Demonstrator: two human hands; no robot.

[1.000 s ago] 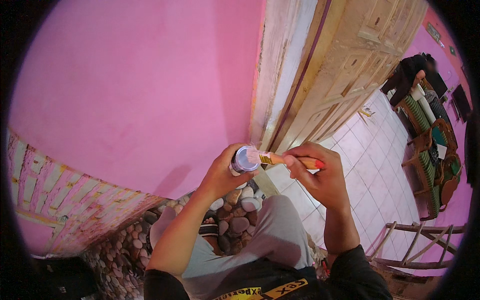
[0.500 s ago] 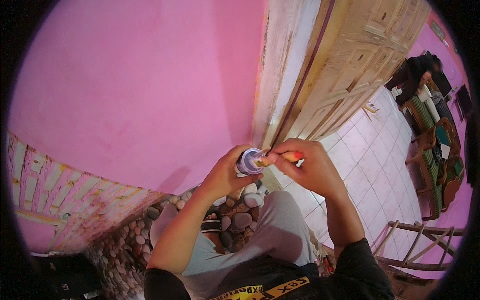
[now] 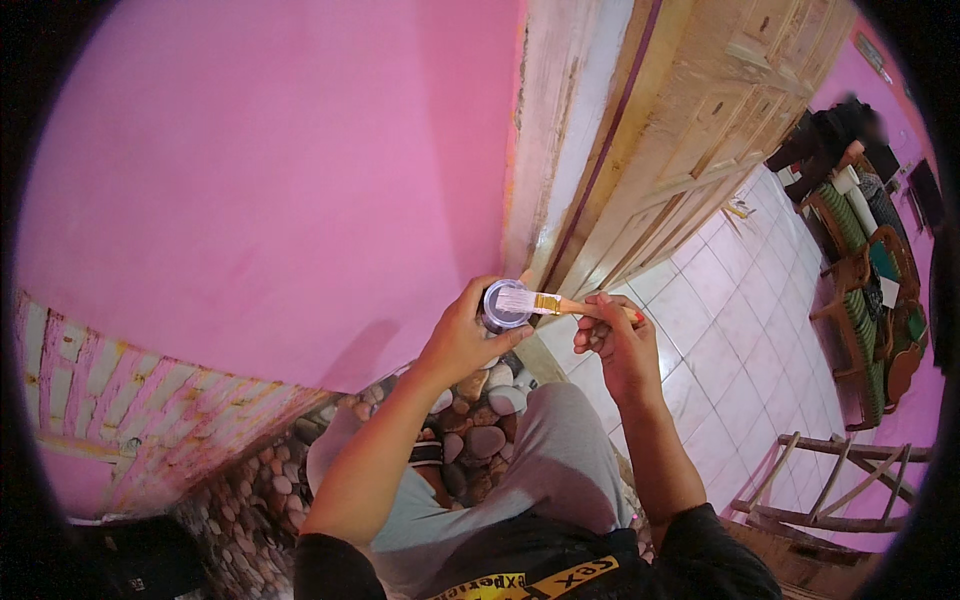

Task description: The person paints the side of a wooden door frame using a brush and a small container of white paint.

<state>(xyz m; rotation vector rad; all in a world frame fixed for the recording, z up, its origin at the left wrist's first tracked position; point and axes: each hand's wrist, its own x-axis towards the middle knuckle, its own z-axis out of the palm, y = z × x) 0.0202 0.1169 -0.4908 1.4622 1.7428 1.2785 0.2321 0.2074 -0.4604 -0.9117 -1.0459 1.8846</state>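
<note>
My left hand (image 3: 462,342) is wrapped round a small cylindrical container (image 3: 505,319) with a pale rim, below the middle of the view. My right hand (image 3: 625,355) pinches the wooden handle, red at its end, of a paintbrush (image 3: 548,303) with a yellow metal band. Its pale bristles lie across the container's mouth; whether they touch what is inside I cannot tell. Just beyond my hands are the pink wall (image 3: 300,180) and the foot of a pale wooden door frame (image 3: 540,200).
A panelled door (image 3: 710,150) stands beside white tiles (image 3: 730,340). Pebble-patterned flooring (image 3: 480,445) lies beneath my bent legs. At right are a person in dark clothes (image 3: 820,140), green-striped wooden seating (image 3: 850,290) and a wooden ladder-like frame (image 3: 840,480). Patchy pale wall (image 3: 110,390) is at lower left.
Half a second ago the bristles dipped into the container with my right hand above; now that hand has drawn right and lower, turning over, and the brush lies flatter across the mouth.
</note>
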